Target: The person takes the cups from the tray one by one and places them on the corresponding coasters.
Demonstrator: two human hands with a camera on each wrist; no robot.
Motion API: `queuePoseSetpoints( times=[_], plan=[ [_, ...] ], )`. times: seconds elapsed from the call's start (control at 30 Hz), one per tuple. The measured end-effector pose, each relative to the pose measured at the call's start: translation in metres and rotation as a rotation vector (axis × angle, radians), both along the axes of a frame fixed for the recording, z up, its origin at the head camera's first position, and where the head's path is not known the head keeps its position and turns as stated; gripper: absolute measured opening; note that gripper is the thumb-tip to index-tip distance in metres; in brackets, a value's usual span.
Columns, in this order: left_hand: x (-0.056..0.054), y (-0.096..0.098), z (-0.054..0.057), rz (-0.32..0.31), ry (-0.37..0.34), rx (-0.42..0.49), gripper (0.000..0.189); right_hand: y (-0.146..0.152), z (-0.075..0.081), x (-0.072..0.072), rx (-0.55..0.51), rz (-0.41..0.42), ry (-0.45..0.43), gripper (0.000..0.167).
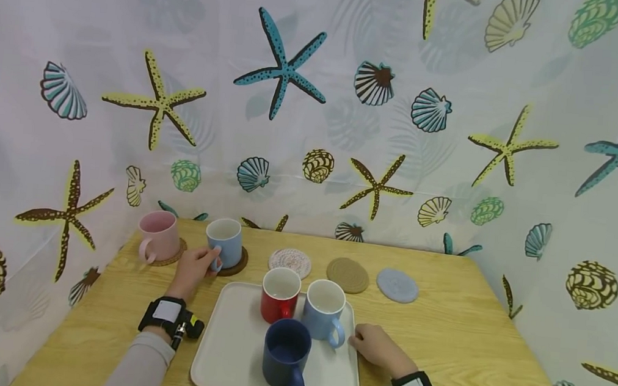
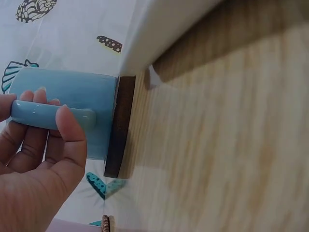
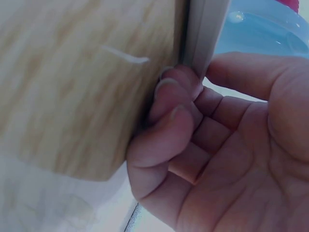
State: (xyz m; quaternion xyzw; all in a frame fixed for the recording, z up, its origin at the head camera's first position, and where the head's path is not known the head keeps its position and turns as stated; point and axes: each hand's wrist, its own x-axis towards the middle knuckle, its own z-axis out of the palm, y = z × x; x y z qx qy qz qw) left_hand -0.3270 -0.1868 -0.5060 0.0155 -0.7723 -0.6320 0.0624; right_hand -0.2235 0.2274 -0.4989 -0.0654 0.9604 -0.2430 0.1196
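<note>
At the back left, my left hand (image 1: 196, 267) holds the handle of a light blue mug (image 1: 226, 238). In the left wrist view, fingers curl round that handle and the mug's base meets a dark brown coaster (image 2: 120, 125). My right hand (image 1: 382, 349) pinches the right rim of a white tray (image 1: 235, 346), its thumb above and fingers curled under, as the right wrist view shows. On the tray stand a red mug (image 1: 273, 306), a second light blue mug (image 1: 320, 323) and a dark blue mug (image 1: 278, 365).
A pink mug (image 1: 164, 241) stands on a brown coaster (image 1: 175, 257) at the far left. Along the back lie a patterned whitish coaster (image 1: 290, 260), a tan coaster (image 1: 348, 275) and a grey-blue coaster (image 1: 397, 285). A printed curtain (image 1: 315, 126) surrounds the wooden table (image 1: 451, 328).
</note>
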Motion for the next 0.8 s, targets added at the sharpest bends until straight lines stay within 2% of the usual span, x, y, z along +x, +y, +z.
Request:
queuePoseSetpoints(
  times=[0.3,0.4,0.5,0.57,0.67,0.8],
  plan=[
    [-0.002,-0.003,-0.004,-0.028,-0.011,-0.023,0.047,0.000,0.000,0.000,-0.021,-0.006,-0.022,0.025],
    [0.001,-0.006,-0.004,-0.047,-0.011,-0.072,0.045,0.000,-0.001,0.001,-0.018,-0.007,-0.028,0.025],
    [0.006,-0.009,-0.001,-0.068,-0.006,-0.175,0.044,-0.001,-0.002,0.001,-0.015,-0.009,-0.024,0.025],
    [0.012,-0.010,0.005,-0.070,-0.015,-0.245,0.045,-0.001,-0.002,0.001,-0.010,-0.007,-0.009,0.026],
    [0.025,-0.009,0.020,-0.060,-0.035,-0.313,0.047,-0.001,-0.001,0.001,-0.016,-0.011,0.001,0.026],
    [0.048,-0.003,0.041,-0.075,-0.052,-0.292,0.048,-0.001,-0.001,0.002,-0.012,-0.006,0.012,0.026]
  ],
)
